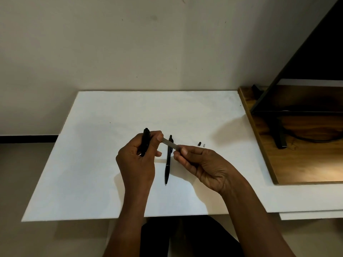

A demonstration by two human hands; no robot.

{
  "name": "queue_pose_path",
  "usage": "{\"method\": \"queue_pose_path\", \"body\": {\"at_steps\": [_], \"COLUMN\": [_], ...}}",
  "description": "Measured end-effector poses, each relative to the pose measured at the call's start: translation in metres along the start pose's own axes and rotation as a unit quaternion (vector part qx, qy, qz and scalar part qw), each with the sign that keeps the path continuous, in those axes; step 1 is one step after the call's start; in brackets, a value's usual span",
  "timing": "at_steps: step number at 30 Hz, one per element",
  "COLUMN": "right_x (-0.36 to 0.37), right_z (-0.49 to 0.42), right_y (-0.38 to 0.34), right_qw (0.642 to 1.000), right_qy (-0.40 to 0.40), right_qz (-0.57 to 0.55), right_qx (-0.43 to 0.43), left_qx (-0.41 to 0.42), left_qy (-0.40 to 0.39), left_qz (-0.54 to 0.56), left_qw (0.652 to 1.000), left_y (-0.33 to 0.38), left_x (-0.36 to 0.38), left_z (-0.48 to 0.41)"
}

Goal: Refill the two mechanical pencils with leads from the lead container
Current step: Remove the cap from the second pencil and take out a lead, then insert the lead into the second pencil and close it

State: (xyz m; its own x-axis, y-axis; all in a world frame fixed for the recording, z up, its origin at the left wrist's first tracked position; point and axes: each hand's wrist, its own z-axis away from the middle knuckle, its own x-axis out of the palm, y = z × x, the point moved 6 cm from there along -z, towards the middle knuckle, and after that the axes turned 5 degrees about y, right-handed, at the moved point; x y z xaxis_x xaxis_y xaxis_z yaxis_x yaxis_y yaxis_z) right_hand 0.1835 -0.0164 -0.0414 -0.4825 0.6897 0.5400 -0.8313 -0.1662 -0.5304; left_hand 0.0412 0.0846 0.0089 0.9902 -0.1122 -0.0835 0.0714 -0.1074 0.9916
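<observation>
The leads are, I judge, the frail part here: thin, light and quick to snap, so the slim grey lead container point(170, 144) is best pinched by its sides and tipped gently, while the stiff, light pencils can take a firm grip on the barrel. The left hand point(138, 160) is closed around one pencil point(145, 141), held upright above the table point(92, 164), its thumb touching the container's far end. The right hand point(200, 164) pinches the container's near end between thumb and fingertips; the second pencil point(168, 160) lies on the table between the hands, with two small caps point(201, 144) to the right.
</observation>
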Motion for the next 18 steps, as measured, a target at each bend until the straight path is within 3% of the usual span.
{"method": "queue_pose_path", "body": {"at_steps": [5,8,12,18], "right_x": [-0.002,-0.003,-0.009,-0.018], "right_z": [0.002,0.006,0.012,0.02], "right_y": [-0.018,-0.032,-0.047,-0.058], "right_qw": [0.998,0.993,0.976,0.964], "right_qy": [-0.01,-0.008,0.027,0.07], "right_qz": [0.016,0.014,0.091,0.124], "right_qx": [-0.057,-0.118,-0.196,-0.224], "left_qx": [-0.042,-0.063,-0.077,-0.089], "left_qy": [-0.003,-0.036,-0.089,-0.152], "left_qz": [-0.005,-0.015,-0.036,-0.078], "left_qw": [0.999,0.997,0.992,0.981], "left_y": [-0.01,-0.014,-0.017,-0.024], "left_x": [-0.003,0.002,0.008,0.015], "left_z": [-0.003,-0.002,-0.001,0.005]}}
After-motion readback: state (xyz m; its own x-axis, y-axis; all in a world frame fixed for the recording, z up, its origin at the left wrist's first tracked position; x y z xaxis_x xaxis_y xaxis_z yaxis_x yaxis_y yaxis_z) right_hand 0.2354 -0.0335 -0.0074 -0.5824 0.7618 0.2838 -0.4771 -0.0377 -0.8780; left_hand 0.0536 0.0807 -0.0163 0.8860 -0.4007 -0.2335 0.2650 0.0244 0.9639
